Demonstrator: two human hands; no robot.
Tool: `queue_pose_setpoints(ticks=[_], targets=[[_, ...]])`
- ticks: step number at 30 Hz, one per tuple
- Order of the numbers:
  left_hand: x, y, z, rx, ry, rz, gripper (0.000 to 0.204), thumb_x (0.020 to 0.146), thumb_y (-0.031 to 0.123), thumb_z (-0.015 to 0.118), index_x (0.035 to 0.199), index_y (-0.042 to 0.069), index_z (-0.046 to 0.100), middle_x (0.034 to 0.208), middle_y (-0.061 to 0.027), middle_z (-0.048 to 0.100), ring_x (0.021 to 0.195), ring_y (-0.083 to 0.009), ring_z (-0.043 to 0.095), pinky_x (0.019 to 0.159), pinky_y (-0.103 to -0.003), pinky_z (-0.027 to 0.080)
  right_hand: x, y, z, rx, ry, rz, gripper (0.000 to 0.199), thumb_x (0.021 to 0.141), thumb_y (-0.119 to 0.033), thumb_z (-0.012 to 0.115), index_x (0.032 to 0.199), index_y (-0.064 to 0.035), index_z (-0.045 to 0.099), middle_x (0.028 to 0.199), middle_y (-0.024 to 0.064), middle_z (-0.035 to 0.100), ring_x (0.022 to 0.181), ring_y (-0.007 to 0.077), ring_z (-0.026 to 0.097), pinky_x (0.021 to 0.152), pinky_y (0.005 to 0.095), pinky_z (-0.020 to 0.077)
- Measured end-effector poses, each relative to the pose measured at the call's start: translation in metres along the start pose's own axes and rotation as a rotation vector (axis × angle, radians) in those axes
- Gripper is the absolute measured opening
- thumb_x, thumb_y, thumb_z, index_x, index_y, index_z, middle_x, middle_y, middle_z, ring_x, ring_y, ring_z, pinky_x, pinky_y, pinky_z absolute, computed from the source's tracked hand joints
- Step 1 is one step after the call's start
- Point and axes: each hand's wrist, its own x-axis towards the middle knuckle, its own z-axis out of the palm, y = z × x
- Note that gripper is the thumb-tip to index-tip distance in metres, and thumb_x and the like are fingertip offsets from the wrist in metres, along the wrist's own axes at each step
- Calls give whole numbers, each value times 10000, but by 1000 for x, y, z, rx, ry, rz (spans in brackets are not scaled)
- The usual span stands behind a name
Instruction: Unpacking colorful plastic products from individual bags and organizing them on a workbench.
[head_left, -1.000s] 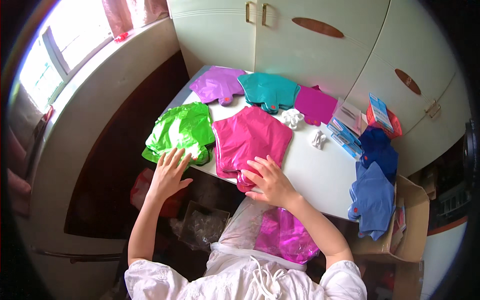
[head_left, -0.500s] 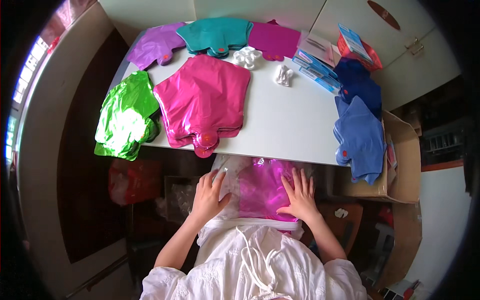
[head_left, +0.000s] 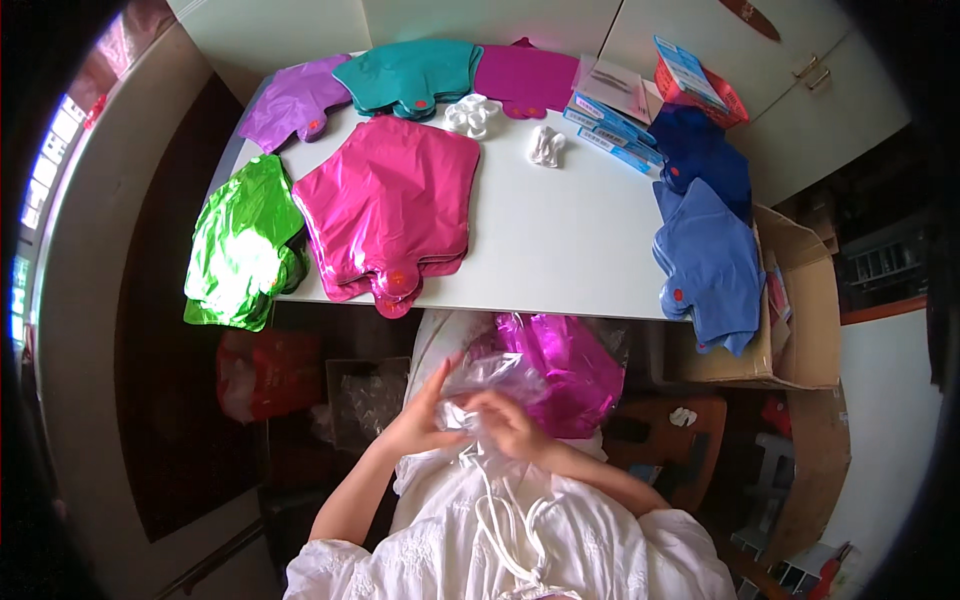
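Over my lap, my left hand (head_left: 420, 415) is raised with its thumb and fingers apart, at the edge of a crumpled clear plastic bag (head_left: 510, 372). My right hand (head_left: 508, 428) has its fingers bent round the gathered plastic, close beside the left one. Motion blurs the fingertips, and part of the plastic is hidden between the hands. Below and to the right, shiny magenta foil sheets (head_left: 585, 375) lie on my lap, slanting toward the table edge.
On the white table (head_left: 560, 250) lie foil balloon stacks: pink (head_left: 395, 205), green (head_left: 240, 230), purple (head_left: 290, 100), teal (head_left: 405, 75), magenta (head_left: 525, 75) and blue (head_left: 710, 255). White bundles (head_left: 545, 146) and blue boxes (head_left: 615, 140) lie farther back. A cardboard box (head_left: 805, 290) stands right.
Both hands have come together from lying flat and apart on the lap. The clear plastic is now bunched between them, and the magenta foil lies uncovered, turned to the right.
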Motion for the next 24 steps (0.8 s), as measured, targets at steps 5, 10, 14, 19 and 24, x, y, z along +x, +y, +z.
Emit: queue_pose_setpoints(ticks=[5, 10, 14, 19, 24], targets=[[-53, -12, -45, 236, 408, -26, 297, 621, -41, 533, 911, -15, 594, 983, -95, 610, 915, -213, 575, 805, -298, 439, 26, -20, 34, -424, -49, -171, 392, 836, -90, 568, 1202, -14, 449, 1254, 124, 455, 1175, 211, 445, 958, 307, 374], [-116, -80, -112, 802, 910, -412, 190, 637, -49, 515, 824, -15, 505, 859, -152, 501, 792, -348, 511, 690, -364, 421, 19, -18, 0, -628, 71, -38, 406, 784, -91, 629, 1162, -33, 493, 1173, 156, 499, 1055, 264, 531, 840, 320, 468], [-154, -172, -115, 1127, 758, -783, 394, 701, 27, 601, 1076, 1, 480, 1030, -235, 475, 950, -414, 498, 808, -423, 422, 7, -7, -9, -776, 238, 136, 348, 764, -199, 675, 1014, -22, 510, 965, 135, 544, 825, 288, 569, 697, 366, 470], [-217, -330, -93, 613, 724, -1002, 452, 810, 196, 530, 1207, 0, 438, 1221, -250, 443, 1102, -398, 457, 925, -446, 378, 20, 21, 1, -1042, 253, 361, 572, 698, -424, 707, 991, -11, 441, 926, 187, 558, 799, 344, 575, 677, 421, 465], [-239, -403, -62, 865, 364, -1085, 362, 833, 245, 510, 1118, 36, 585, 1129, -206, 560, 1099, -360, 499, 951, -485, 364, 53, 7, 11, -1335, 333, 613, 628, 675, -493, 694, 942, 15, 438, 838, 235, 598, 780, 403, 598, 662, 469, 477]])
